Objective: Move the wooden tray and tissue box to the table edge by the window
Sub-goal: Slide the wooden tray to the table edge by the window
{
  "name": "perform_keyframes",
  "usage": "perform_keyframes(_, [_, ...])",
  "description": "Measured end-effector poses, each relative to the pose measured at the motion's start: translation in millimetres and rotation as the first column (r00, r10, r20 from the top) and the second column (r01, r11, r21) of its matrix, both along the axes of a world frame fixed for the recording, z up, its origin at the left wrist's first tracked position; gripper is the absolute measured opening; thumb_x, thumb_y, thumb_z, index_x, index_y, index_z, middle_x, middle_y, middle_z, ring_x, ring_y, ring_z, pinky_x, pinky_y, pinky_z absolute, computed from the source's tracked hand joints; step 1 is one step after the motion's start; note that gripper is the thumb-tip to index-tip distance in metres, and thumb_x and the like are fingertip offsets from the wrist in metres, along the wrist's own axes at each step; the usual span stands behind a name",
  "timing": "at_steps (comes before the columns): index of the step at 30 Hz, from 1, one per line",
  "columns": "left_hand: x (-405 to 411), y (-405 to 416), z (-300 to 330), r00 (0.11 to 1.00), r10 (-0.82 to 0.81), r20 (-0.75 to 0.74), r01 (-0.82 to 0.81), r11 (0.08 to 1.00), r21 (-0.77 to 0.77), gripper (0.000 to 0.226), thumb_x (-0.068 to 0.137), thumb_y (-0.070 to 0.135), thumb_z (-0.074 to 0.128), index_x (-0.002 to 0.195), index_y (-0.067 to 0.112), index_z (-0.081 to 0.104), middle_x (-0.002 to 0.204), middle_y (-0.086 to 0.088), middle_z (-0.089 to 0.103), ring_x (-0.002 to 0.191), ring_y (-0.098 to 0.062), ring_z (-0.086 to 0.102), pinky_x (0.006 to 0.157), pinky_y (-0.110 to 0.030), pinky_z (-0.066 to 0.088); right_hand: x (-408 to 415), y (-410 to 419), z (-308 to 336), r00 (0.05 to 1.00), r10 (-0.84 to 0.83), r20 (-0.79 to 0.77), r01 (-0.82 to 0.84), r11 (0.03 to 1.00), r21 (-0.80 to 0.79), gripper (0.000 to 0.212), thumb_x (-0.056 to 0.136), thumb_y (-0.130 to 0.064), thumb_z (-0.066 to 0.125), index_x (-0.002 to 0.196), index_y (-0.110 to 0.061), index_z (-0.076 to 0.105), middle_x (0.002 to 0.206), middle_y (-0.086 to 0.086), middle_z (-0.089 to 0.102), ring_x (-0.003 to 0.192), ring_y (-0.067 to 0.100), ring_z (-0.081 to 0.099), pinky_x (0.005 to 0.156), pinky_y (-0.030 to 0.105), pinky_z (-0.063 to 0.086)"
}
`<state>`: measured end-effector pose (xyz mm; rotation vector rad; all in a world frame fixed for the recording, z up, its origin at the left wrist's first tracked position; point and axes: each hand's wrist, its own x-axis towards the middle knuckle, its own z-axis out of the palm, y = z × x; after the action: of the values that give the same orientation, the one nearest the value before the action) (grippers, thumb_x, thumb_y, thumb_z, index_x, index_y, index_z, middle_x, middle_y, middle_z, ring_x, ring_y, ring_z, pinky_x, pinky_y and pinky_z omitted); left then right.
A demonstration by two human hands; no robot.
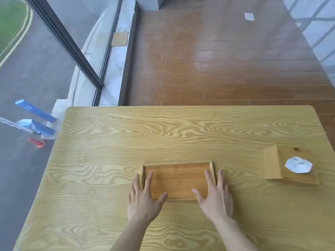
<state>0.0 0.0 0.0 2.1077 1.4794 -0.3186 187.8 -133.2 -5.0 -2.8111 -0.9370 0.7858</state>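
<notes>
A shallow rectangular wooden tray (178,175) lies flat near the middle of the light wooden table (112,142). My left hand (143,198) rests over the tray's near-left corner, fingers spread, thumb inside the tray. My right hand (215,194) covers the near-right corner, fingers straddling the right rim. Neither hand has closed around the tray. A wooden tissue box (282,166) with white tissue (298,166) poking from its top stands at the table's right side, apart from both hands.
A large window (45,57) with a dark frame runs along the left, beside the table's left edge. Brown wood flooring (226,60) lies beyond the far edge. A scrap of white paper (249,16) lies on the floor.
</notes>
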Motion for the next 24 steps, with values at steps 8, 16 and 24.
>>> perform_keyframes(8, [15.6,-7.4,-5.2,0.987,0.161,0.027,-0.158,0.983,-0.089,0.097,0.078,0.069,0.066,0.154,0.052,0.007,0.165,-0.007,0.008,0.151,-0.028,0.019,0.105,-0.048,0.045,-3.0,6.1,-8.0,0.998,-0.048,-0.038,0.049,0.998,0.032,0.087,0.091,-0.066,0.057,0.163,-0.037,0.017,0.169,0.013,0.012,0.150,0.030,0.025,0.112,0.045,0.046])
perform_keyframes(16, [19.9,-7.8,-7.8,0.966,0.259,0.008,-0.259,0.965,-0.032,0.092,0.074,0.054,0.080,0.149,0.050,0.027,0.147,-0.006,0.030,0.136,-0.027,0.036,0.094,-0.047,0.052,0.3,12.8,-8.6,0.998,-0.068,0.006,0.067,0.997,0.042,0.087,0.085,-0.058,0.072,0.159,-0.033,0.034,0.137,0.008,0.037,0.121,0.026,0.043,0.098,0.039,0.052])
perform_keyframes(24, [10.9,-2.0,-1.3,0.956,0.292,0.029,-0.294,0.955,0.043,0.093,0.072,0.050,0.083,0.149,0.047,0.031,0.137,-0.006,0.033,0.129,-0.028,0.041,0.093,-0.045,0.052,-7.2,17.5,-0.7,0.999,-0.036,0.032,0.035,0.998,0.050,0.086,0.083,-0.058,0.074,0.157,-0.034,0.037,0.133,0.010,0.037,0.118,0.027,0.045,0.096,0.040,0.052])
